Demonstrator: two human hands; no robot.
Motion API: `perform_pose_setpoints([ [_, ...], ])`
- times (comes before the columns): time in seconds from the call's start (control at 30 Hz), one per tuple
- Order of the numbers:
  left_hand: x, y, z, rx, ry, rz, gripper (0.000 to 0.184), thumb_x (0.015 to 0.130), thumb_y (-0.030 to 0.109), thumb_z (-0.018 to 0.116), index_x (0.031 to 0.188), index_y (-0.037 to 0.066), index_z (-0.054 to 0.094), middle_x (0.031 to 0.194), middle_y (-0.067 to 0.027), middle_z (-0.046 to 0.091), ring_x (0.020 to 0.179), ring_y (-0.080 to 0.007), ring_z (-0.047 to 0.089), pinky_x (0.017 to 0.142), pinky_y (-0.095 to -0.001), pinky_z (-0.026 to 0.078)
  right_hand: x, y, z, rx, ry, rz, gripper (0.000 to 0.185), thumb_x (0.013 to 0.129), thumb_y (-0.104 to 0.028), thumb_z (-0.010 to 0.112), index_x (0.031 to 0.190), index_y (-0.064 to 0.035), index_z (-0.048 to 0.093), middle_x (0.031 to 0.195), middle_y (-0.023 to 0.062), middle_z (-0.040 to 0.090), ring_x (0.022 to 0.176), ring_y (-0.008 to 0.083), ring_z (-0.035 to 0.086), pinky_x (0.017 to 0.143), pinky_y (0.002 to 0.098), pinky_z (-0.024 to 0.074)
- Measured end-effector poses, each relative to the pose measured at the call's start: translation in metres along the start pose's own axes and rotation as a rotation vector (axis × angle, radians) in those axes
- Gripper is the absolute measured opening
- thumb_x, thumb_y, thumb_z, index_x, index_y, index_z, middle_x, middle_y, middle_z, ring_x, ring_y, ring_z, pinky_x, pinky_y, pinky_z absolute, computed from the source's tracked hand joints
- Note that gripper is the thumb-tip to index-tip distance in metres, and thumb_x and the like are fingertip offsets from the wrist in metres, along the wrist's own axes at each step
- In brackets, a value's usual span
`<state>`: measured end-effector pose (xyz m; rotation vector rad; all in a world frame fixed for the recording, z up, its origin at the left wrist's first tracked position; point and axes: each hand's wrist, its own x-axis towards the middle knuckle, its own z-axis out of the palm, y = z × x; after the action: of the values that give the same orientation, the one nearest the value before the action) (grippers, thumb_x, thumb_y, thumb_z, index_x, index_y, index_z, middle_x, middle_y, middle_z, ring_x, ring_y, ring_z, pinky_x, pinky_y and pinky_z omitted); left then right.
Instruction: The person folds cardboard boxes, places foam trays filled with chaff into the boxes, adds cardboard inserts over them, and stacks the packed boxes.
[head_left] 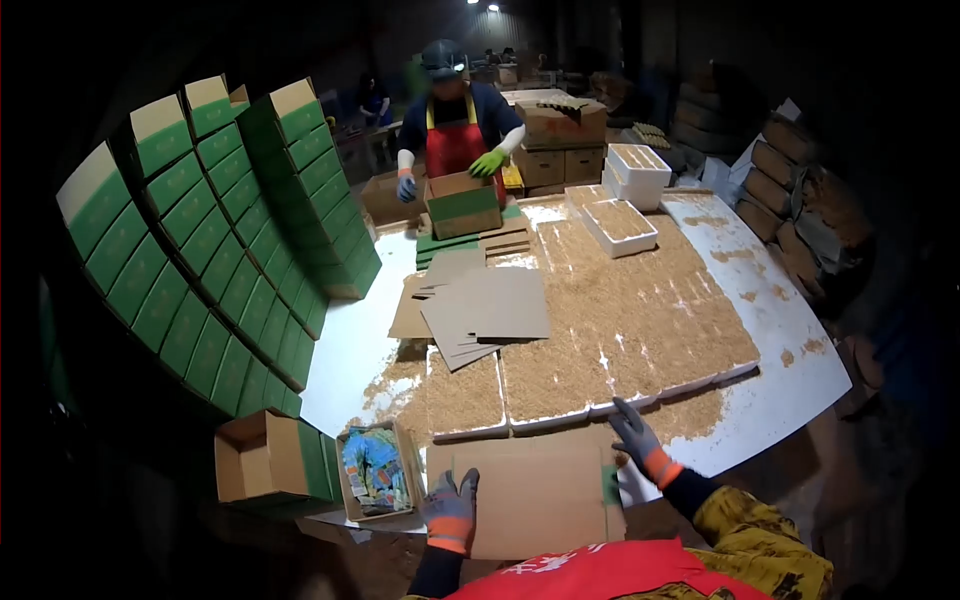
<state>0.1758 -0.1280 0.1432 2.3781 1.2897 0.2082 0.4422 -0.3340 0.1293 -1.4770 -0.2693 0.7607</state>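
In front of me lies a brown cardboard box [540,490] with a green patch on its right side. My left hand [452,508], in a grey and orange glove, grips its left edge, the thumb over the cardboard. My right hand [637,440], gloved alike, is open with its fingers stretched out beyond the box's far right corner. Those fingertips are close to the front rim of a white foam tray [625,403]; contact cannot be told. Many such trays stand side by side, covered with brown, sawdust-like material [640,310].
Left of the box sits a carton of blue-green packets [375,465], beside an open green box [262,455]. Stacked green boxes [220,250] rise at left. Cardboard sheets [510,303] lie on the trays. Across the table [345,350], a co-worker [460,135] handles a green box [463,207].
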Motion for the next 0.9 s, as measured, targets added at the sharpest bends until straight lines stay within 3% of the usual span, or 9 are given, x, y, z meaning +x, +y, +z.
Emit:
perform_pose_setpoints([
  [0.13,-0.02,0.029,-0.042,-0.213,0.538,0.431,0.055,0.089,0.047,0.054,0.116,-0.001,0.057,0.093,-0.0181,0.065,0.079,-0.031,0.064,0.069,-0.0381,0.05,0.017,-0.001,-0.007,0.244,-0.486,0.272,0.058,0.092,-0.041,0.055,0.134,-0.0016,0.046,0.106,0.0027,0.062,0.092,0.0135,0.058,0.082,0.0298,0.0489],
  [0.23,0.022,-0.035,0.026,-1.769,0.245,0.179,0.05,0.099,0.038,0.038,0.135,0.002,0.044,0.116,-0.0128,0.058,0.105,-0.0222,0.055,0.093,-0.0343,0.044,0.002,-0.062,-0.003,-0.326,-0.583,-0.209,0.039,0.086,-0.041,0.063,0.104,-0.0064,0.063,0.106,0.0045,0.061,0.089,0.0133,0.059,0.08,0.0303,0.0495],
  [0.4,0.04,-0.076,0.049,-1.478,-0.037,-0.018,0.048,0.099,0.031,0.039,0.136,0.002,0.042,0.131,-0.0137,0.048,0.119,-0.0239,0.045,0.102,-0.0332,0.034,-0.04,0.034,0.002,-1.253,-0.979,-0.767,0.027,0.08,-0.027,0.067,0.1,-0.0105,0.062,0.126,0.0098,0.05,0.107,0.0261,0.052,0.086,0.0396,0.0479],
  [0.5,0.053,-0.078,0.054,-1.074,-0.112,0.087,0.046,0.098,0.027,0.04,0.136,0.001,0.041,0.14,-0.0143,0.042,0.128,-0.0249,0.039,0.107,-0.0326,0.028,-0.063,0.071,0.001,-0.999,-0.93,-0.852,0.024,0.082,-0.024,0.064,0.103,-0.011,0.061,0.137,0.0089,0.044,0.118,0.026,0.047,0.093,0.0401,0.0447],
  [0.57,0.045,-0.057,0.047,-0.528,-0.085,0.289,0.045,0.096,0.019,0.047,0.137,0.003,0.039,0.142,-0.0191,0.037,0.133,-0.0278,0.033,0.11,-0.0346,0.023,-0.064,0.031,-0.02,-0.402,-1.034,-0.439,0.041,0.084,-0.023,0.064,0.123,-0.013,0.058,0.139,0.0061,0.046,0.126,0.0206,0.043,0.1,0.0356,0.0399],
  [0.63,0.055,-0.105,0.064,-0.312,-0.195,0.198,0.047,0.094,0.016,0.049,0.137,0.001,0.039,0.142,-0.0198,0.038,0.13,-0.0295,0.037,0.109,-0.0341,0.025,-0.038,0.0,-0.068,-0.05,-0.667,0.103,0.037,0.085,-0.019,0.065,0.12,-0.011,0.06,0.109,0.0085,0.065,0.097,0.0145,0.063,0.083,0.0295,0.0515],
  [0.7,0.063,-0.121,0.063,0.025,-0.277,0.09,0.048,0.09,0.014,0.055,0.134,-0.002,0.042,0.135,-0.0233,0.044,0.121,-0.0346,0.044,0.105,-0.0354,0.03,0.019,0.022,-0.146,0.127,-0.152,-0.066,0.03,0.092,-0.019,0.053,0.116,-0.0031,0.06,0.095,0.0085,0.065,0.083,0.0169,0.065,0.079,0.0303,0.0525],
  [0.77,0.053,-0.102,0.075,-0.095,-0.016,-0.052,0.051,0.089,0.019,0.058,0.132,-0.004,0.043,0.137,-0.0241,0.042,0.123,-0.0345,0.042,0.105,-0.0363,0.031,0.108,0.078,-0.254,-0.246,0.342,-0.368,0.029,0.092,-0.028,0.054,0.107,-0.0043,0.06,0.088,0.0077,0.064,0.079,0.0172,0.063,0.072,0.0312,0.0513],
  [0.9,0.04,-0.074,0.07,-0.47,0.149,-0.149,0.051,0.086,0.014,0.06,0.131,-0.006,0.044,0.129,-0.0178,0.051,0.112,-0.0262,0.05,0.097,-0.033,0.038,0.184,0.059,-0.358,-0.531,1.244,0.27,0.08,0.075,-0.058,0.066,0.124,0.0013,0.048,0.11,0.018,0.063,0.1,0.0289,0.06,0.084,0.0377,0.0464],
])
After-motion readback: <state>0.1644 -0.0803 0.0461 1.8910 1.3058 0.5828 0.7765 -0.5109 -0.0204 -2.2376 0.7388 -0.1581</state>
